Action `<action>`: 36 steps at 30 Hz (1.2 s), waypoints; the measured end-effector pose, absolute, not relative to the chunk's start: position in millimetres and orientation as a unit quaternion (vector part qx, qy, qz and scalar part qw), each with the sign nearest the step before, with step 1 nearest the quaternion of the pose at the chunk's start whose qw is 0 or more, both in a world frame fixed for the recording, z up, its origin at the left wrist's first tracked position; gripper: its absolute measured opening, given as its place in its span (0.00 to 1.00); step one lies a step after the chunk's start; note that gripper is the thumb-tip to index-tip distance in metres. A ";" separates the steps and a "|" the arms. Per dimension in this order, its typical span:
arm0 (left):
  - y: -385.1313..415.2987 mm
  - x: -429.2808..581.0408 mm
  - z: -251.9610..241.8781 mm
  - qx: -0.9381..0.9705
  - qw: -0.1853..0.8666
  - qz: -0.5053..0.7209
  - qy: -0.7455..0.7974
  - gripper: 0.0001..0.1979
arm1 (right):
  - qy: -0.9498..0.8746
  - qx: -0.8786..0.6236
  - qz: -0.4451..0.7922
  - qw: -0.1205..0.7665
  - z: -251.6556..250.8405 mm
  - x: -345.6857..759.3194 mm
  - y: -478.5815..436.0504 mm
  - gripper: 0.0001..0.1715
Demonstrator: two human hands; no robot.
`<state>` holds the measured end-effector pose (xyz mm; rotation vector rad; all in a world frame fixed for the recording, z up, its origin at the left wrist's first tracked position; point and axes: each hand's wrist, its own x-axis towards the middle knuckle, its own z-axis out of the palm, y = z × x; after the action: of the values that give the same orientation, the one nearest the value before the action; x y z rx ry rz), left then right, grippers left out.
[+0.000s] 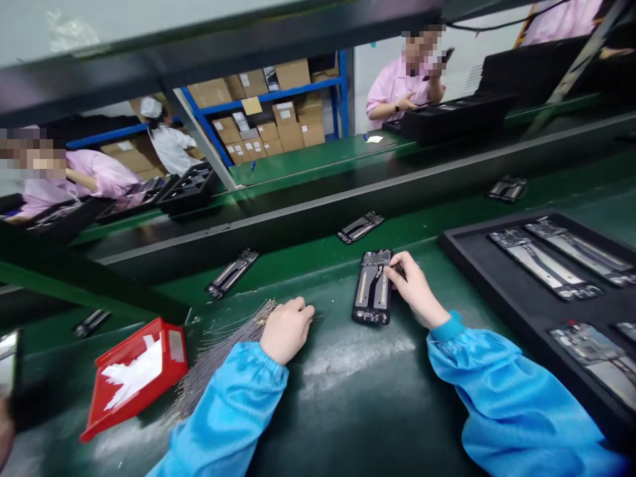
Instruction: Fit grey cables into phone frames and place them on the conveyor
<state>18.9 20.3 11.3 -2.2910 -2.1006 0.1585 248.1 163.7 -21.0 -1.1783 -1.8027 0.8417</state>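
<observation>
An opened phone [372, 291], its circuit board and flex strip showing, lies face up on the green bench. At its upper right edge is my right hand [412, 288], thumb and fingers pinched together. A small dark thing shows at those fingers, too unclear to name. To the left, my left hand [288, 329] rests over the upper ends of a bundle of thin grey cables [223, 351]. Its fingers are curled with the tips turned away from view; a fine cable seems to poke out beyond them.
Left of the cables sits a red bin [136, 404] with white paper pieces [134, 374]. A black foam tray [501, 291] of opened phones stands at right. More phones [232, 273] lie on the green strip behind. Across the partition, people in pink [392, 86] work beside shelved boxes [288, 126].
</observation>
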 end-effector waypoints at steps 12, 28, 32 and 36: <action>23.7 23.9 -3.9 -0.750 -0.068 -0.068 -0.655 0.09 | -0.922 -0.318 0.088 0.200 -14.8 265.2 125.8 0.05; 22.3 36.3 -10.6 -0.753 -0.080 -0.126 -0.641 0.05 | -0.940 -0.161 0.253 0.163 -9.9 240.2 108.3 0.09; 29.4 46.8 -18.5 -0.758 -0.080 -0.142 -0.632 0.06 | -0.856 -0.227 0.386 0.258 -3.0 228.8 110.6 0.12; 39.6 54.0 -19.7 -0.754 -0.063 -0.162 -0.634 0.07 | -0.779 -0.322 0.427 0.326 -12.6 222.6 117.7 0.12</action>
<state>54.0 39.6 -19.7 -2.4666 -2.0751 -0.5314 222.6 117.7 -12.6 -0.8441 -2.0426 1.1192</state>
